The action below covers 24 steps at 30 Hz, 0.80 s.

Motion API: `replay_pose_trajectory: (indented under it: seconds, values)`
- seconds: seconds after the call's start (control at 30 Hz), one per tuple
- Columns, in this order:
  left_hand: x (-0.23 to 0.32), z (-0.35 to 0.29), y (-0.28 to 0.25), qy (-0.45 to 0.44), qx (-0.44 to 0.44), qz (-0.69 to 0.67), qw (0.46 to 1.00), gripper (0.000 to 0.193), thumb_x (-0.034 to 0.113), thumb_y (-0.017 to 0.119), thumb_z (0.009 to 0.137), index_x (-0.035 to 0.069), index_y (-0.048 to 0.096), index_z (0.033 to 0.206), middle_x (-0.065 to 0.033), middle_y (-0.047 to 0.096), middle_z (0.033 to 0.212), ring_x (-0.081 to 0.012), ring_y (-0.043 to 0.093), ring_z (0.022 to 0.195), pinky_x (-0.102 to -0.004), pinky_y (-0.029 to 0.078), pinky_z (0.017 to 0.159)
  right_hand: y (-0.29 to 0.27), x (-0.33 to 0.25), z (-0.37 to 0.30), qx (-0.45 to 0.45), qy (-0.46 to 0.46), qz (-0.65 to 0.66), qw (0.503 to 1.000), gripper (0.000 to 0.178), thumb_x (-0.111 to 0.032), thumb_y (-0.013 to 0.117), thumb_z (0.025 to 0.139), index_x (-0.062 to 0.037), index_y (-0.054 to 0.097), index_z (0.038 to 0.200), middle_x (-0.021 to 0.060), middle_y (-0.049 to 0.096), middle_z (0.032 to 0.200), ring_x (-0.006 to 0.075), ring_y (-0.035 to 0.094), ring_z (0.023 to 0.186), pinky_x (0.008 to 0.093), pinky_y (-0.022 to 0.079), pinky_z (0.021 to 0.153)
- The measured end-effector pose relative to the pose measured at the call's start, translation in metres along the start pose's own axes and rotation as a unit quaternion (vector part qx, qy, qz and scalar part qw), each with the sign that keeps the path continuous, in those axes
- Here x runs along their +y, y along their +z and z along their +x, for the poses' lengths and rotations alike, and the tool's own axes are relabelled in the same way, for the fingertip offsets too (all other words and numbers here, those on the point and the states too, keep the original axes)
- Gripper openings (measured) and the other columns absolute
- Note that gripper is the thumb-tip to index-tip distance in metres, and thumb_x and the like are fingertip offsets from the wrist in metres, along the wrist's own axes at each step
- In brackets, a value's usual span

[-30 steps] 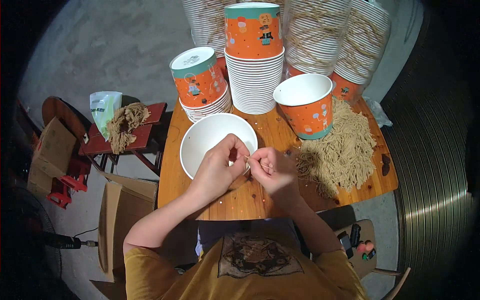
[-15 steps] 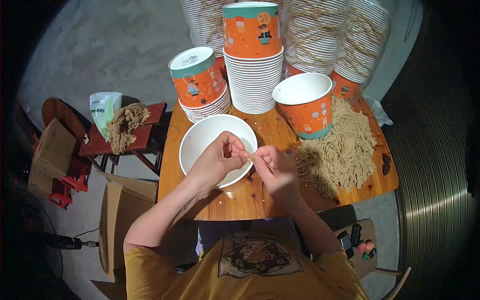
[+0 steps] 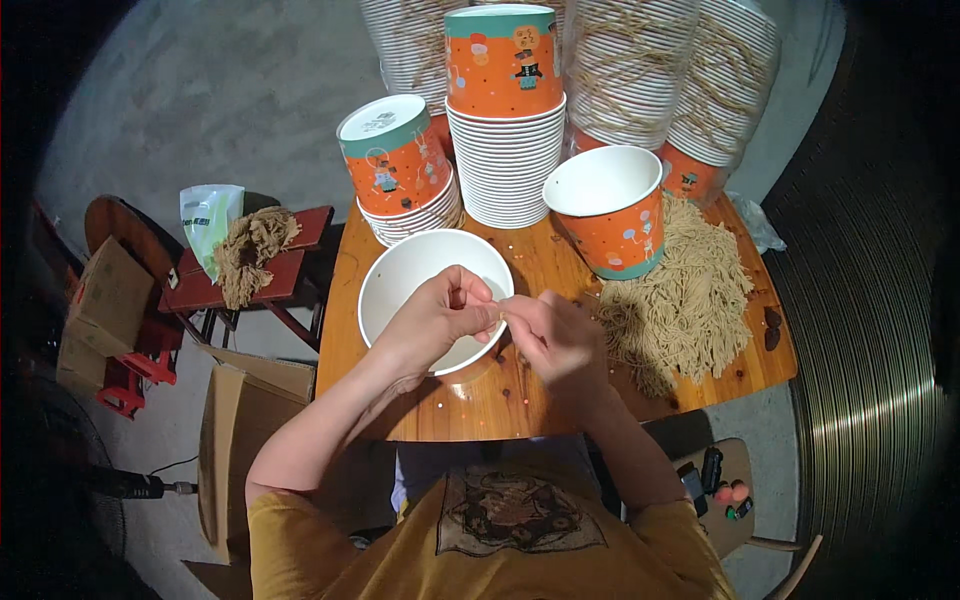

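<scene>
Tan cord (barely visible) between the hands, pinched by both, over the white bucket's rim.

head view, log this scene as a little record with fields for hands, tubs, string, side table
left hand: over the white tub, fingertips pinched at a pale bit too small to make out
right hand: fingertips meeting the left hand's
open orange tub: on the wooden table, beside a tan string pile
tall tub stack: upside down, beyond the white tub
red side table: at left, bearing a tan bundle and a bag
</scene>
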<state>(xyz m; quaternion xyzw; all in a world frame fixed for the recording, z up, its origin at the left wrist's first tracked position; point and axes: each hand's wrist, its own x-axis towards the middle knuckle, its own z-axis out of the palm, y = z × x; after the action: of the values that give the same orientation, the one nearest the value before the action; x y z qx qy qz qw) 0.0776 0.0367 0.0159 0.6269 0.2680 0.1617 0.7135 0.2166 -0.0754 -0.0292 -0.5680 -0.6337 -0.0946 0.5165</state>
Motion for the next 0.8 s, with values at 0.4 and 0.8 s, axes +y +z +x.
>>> replay_pose_trajectory:
  seconds: [0.4,0.8]
  values:
    - [-0.012,0.002,0.007,0.070,-0.005,0.116,0.991,0.020,0.004,0.061,0.086,0.003,0.047,0.101,-0.0011,0.050,0.087,-0.0076,0.048,0.081,-0.0213,0.043,0.071,0.013,0.013,-0.005,-0.021,0.147,0.171,0.974,0.013,-0.001,0.062,0.080,-0.0053,0.056,0.091,0.0061,0.055,0.063,0.0162,0.056,0.054,0.0290,0.043,0.050]
    - [-0.012,0.003,0.004,0.079,-0.016,0.133,0.988,0.022,0.002,0.059,0.084,0.003,0.047,0.103,0.0000,0.050,0.088,-0.0067,0.048,0.081,-0.0209,0.042,0.074,0.006,0.010,0.009,-0.059,0.198,0.196,0.959,0.010,-0.001,0.062,0.082,-0.0055,0.059,0.091,0.0026,0.051,0.059,0.0085,0.047,0.050,0.0263,0.037,0.047]
